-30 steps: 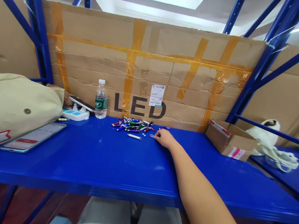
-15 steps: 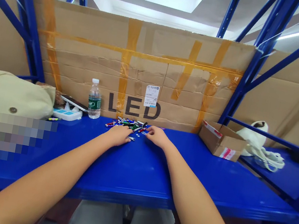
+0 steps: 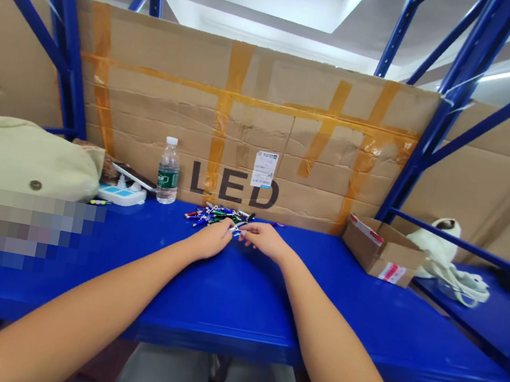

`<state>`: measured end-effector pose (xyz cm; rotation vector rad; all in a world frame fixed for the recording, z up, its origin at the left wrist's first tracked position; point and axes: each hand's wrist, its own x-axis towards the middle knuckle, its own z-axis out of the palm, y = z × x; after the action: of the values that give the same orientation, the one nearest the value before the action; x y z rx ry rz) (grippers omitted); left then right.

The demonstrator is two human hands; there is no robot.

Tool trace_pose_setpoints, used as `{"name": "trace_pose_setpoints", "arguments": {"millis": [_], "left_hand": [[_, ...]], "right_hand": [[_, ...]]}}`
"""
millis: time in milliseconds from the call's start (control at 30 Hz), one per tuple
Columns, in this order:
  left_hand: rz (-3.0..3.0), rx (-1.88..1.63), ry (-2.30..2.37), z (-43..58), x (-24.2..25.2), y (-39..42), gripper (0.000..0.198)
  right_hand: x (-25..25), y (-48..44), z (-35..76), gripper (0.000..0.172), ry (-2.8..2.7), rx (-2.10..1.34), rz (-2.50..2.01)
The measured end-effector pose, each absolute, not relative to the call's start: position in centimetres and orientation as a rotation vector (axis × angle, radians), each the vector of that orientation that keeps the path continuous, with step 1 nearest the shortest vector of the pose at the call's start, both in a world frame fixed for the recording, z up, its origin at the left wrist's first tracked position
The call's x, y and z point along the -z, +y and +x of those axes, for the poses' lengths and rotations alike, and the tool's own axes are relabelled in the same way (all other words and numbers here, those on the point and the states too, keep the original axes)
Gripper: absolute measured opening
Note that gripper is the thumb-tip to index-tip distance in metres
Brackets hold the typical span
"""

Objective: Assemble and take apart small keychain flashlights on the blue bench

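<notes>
On the blue table lies a pile of small slim pieces (image 3: 211,213) in red, blue, green, black and silver; their kind is too small to make out. At its near edge my left hand (image 3: 214,240) is closed, thumb and fingers pinching a slim silvery piece (image 3: 237,226). Facing it from the right, my right hand (image 3: 264,237) is closed in a pinch, its fingertips at a small whitish piece (image 3: 237,234) close beside the silvery one. The two hands' fingertips are nearly together. Whether the two small pieces touch cannot be seen.
A water bottle (image 3: 169,172) stands behind left, near a white power strip (image 3: 120,195) and a phone (image 3: 134,176). A cream bag (image 3: 18,159) lies at the left. An open cardboard box (image 3: 385,253) sits at the right. Taped cardboard (image 3: 175,111) closes off the table's back.
My left hand has lifted a slim silvery piece from the table and turned toward my right. My right hand has moved in to meet it, fingertips now pinched. The view has shifted slightly.
</notes>
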<state>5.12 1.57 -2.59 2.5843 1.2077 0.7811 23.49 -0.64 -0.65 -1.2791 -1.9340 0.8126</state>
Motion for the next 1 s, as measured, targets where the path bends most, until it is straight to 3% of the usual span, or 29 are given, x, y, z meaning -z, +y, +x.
{"name": "trace_pose_setpoints", "arguments": {"millis": [233, 433, 733, 1000], "left_hand": [[2.486, -0.852, 1.082, 4.5, 2.1, 1.7, 0.034], [2.506, -0.854, 1.125, 4.2, 1.6, 2.0, 0.034], [2.426, -0.9, 1.098, 4.6, 1.2, 1.4, 0.035], [2.238, -0.976, 1.176, 4.6, 1.1, 1.5, 0.037]], "right_hand": [[0.7, -0.9, 22.9, 0.02, -1.953, -0.805, -1.208], [0.6, -1.8, 21.8, 0.011, -2.241, -0.574, -1.247], [0.2, -2.8, 19.9, 0.032, -2.444, 0.059, -1.548], [0.3, -3.0, 19.6, 0.036, -2.4, 0.26, -1.632]]}}
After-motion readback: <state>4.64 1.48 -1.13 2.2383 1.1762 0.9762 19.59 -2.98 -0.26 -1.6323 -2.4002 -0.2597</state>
